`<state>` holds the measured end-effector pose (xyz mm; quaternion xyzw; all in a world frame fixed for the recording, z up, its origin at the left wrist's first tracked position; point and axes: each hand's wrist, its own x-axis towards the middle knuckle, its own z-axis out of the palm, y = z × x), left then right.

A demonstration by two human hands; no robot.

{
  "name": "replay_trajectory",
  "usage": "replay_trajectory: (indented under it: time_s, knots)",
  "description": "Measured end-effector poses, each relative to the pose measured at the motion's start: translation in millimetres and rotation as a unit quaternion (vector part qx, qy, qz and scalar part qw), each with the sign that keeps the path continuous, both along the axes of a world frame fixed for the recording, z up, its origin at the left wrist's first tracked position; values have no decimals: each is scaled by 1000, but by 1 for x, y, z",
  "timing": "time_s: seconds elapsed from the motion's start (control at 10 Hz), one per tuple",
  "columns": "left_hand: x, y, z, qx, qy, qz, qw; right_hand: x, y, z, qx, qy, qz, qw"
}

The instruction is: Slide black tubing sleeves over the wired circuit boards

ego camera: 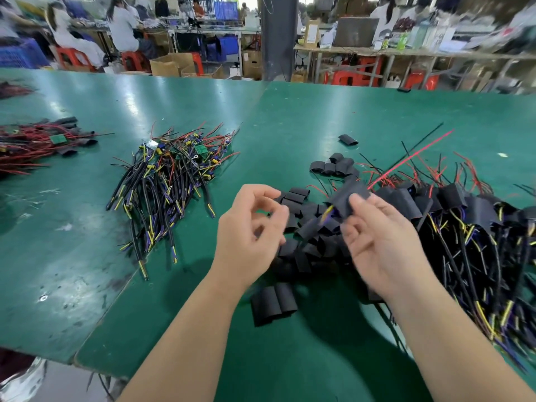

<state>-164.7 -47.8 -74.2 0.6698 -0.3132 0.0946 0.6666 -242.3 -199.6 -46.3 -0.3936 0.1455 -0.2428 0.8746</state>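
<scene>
A green table (319,117) is seen across most of the frame. At centre right, the right hand (380,242) is raised over a loose pile of black sleeves (307,242); one sleeved board (349,198) is pinched between its thumb and fingertips, with yellow and blue wires showing at the lower end and red wires at the upper. The left hand (249,230) is held just left of it, fingers curled and partly apart, with nothing seen in its grip. A heap of sleeved assemblies (475,227) is noted at right. A bundle of unsleeved wired boards (171,175) is located at centre left. A further bundle (37,143) lies at the left edge. Two flat sleeves (272,303) lie below the hands.
</scene>
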Motion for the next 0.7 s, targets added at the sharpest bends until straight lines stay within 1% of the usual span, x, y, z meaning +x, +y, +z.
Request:
replay_trajectory:
  time_s: [0.1,0.2,0.3,0.4,0.5,0.6,0.7]
  knots:
    - [9,8,1,-1,30,49,998,-5,-22,9,67,-15,-46,997]
    - [15,9,-3,24,37,95,994,-14,-41,14,-24,5,-85,996]
    - [20,8,-11,80,21,122,989,-21,-65,24,-226,66,-180,955]
    - [24,6,-17,125,11,129,984,-25,-86,33,-518,226,-261,783]
    - [25,7,-20,144,3,135,980,-28,-84,33,-648,308,-265,644]
    - [28,8,-24,171,-16,147,974,-31,-63,32,-640,251,-236,687]
    - [32,8,-29,207,2,158,965,-37,-46,30,-617,212,-153,742]
